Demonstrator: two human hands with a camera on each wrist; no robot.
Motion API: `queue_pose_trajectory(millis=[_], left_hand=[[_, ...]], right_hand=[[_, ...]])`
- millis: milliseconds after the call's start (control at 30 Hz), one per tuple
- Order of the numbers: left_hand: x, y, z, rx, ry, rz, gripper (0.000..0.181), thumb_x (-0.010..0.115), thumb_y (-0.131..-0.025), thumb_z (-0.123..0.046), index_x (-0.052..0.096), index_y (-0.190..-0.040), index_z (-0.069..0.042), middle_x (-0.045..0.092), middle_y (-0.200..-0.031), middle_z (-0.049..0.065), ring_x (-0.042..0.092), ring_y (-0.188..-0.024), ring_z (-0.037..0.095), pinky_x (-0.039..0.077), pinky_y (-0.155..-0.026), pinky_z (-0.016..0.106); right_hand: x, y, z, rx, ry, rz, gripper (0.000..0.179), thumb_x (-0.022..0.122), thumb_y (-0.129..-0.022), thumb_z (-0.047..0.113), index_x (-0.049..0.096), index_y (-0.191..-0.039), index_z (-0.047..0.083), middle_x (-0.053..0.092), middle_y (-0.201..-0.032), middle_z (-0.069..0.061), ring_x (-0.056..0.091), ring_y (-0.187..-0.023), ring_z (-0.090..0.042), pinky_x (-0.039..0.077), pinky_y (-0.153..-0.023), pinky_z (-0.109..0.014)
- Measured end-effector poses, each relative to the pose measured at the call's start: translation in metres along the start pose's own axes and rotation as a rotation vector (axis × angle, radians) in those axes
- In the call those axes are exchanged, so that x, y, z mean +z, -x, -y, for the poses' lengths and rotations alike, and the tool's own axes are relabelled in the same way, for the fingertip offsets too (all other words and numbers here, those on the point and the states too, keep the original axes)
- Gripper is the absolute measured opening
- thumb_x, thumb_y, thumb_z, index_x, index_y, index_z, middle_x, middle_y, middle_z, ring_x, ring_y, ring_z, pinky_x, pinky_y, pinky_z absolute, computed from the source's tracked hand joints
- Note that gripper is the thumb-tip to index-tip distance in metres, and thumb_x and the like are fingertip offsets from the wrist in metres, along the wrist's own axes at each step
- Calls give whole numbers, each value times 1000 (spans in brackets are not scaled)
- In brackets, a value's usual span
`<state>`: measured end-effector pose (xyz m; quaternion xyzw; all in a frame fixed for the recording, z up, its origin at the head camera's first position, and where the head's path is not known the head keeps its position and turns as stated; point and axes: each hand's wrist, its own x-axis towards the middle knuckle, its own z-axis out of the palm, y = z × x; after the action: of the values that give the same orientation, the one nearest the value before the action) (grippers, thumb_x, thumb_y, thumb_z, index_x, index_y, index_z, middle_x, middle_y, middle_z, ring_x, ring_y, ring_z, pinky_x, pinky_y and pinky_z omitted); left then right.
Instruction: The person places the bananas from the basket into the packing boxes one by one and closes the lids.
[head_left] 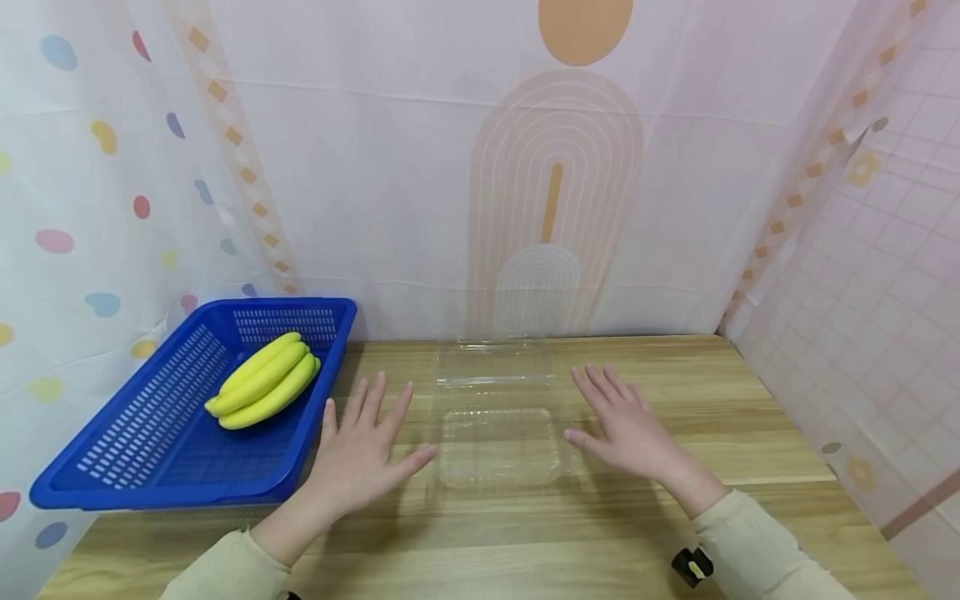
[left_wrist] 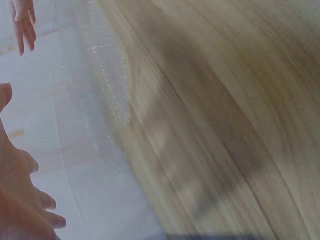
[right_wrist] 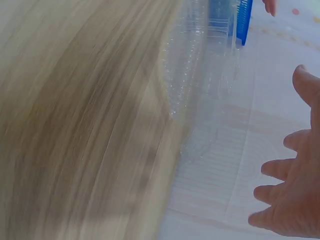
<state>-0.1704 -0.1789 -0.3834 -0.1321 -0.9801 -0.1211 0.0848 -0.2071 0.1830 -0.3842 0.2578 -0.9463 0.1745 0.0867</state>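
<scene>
A clear plastic clamshell box (head_left: 498, 446) lies on the table between the two hands, its lid (head_left: 495, 361) raised at the far side. My left hand (head_left: 360, 458) hovers left of the box with its fingers spread, holding nothing. On the other side my right hand (head_left: 622, 425) is held over the table, fingers extended and nothing in them. A bunch of yellow bananas (head_left: 266, 383) rests inside a blue plastic basket (head_left: 187, 492) at the left. In the right wrist view, the clear box (right_wrist: 185, 65) stands past the fingers of the right hand (right_wrist: 295, 185).
The wooden table (head_left: 675, 533) ends at a patterned cloth backdrop (head_left: 390, 183). Another cloth with coloured dots hangs at the left, and a grid-patterned one at the right. A small black object (head_left: 692, 567) is by the right sleeve.
</scene>
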Motion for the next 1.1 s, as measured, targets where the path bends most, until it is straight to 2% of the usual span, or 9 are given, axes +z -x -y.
queue_pose_trajectory(millis=[433, 700, 900, 1000, 1100], left_hand=[[-1, 2, 0, 52, -6, -112, 88, 56, -87, -70, 38, -153, -15, 29, -157, 23, 20, -145, 44, 9, -109, 73], [3, 6, 3, 108, -24, -205, 85, 67, -83, -61, 45, -149, -13, 39, -152, 22, 31, -140, 43, 16, -109, 72], [5, 7, 4, 138, -47, -241, 85, 70, -81, -61, 48, -147, -12, 47, -146, 20, 40, -134, 42, 21, -109, 69], [3, 8, 7, 148, -55, -254, 83, 70, -81, -61, 49, -146, -13, 49, -143, 19, 44, -130, 43, 24, -109, 67], [1, 8, 11, 175, -57, -294, 81, 72, -79, -58, 52, -143, -12, 53, -138, 19, 49, -124, 43, 29, -107, 64]], right_hand=[[6, -4, -7, 89, -353, -114, 71, 65, -97, 26, 31, -151, -5, 33, -152, -28, 31, -139, -48, 24, -112, -62], [13, -4, -12, 174, -604, -109, 66, 60, -100, 24, 31, -152, -3, 39, -150, -27, 38, -137, -43, 34, -109, -58], [18, -4, -13, 239, -716, -115, 61, 60, -100, 17, 33, -148, -9, 48, -140, -32, 46, -130, -45, 40, -106, -54], [21, -5, -12, 270, -744, -110, 58, 59, -100, 15, 35, -147, -10, 51, -136, -32, 51, -125, -45, 43, -104, -51], [23, -6, -12, 300, -758, -101, 57, 59, -100, 16, 37, -146, -10, 54, -134, -30, 53, -123, -43, 44, -104, -50]])
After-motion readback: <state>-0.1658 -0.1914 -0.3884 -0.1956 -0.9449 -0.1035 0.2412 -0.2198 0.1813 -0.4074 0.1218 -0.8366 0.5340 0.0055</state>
